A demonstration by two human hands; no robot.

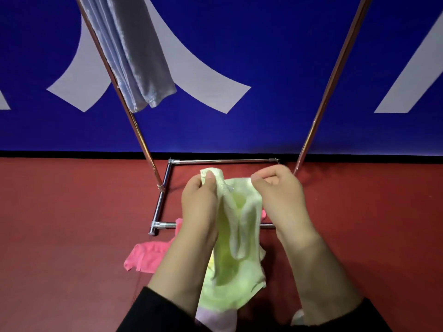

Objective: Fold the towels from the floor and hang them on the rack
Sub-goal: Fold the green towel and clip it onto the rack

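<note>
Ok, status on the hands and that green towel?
Left hand and right hand both pinch green towel, lifted, unfolded. Grey towel on rack. Pink towel on floor.

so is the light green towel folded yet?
Not yet. The light green terry towel hangs bunched and creased, its top edge pinched by the left hand and right hand.

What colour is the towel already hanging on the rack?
Pale blue-grey towel, clearest in the head view.

towels: 1 green [236,248] | 1 pink [143,256] | 1 grey hung [141,56] | racks: 1 [165,176] | hands: 2
</note>
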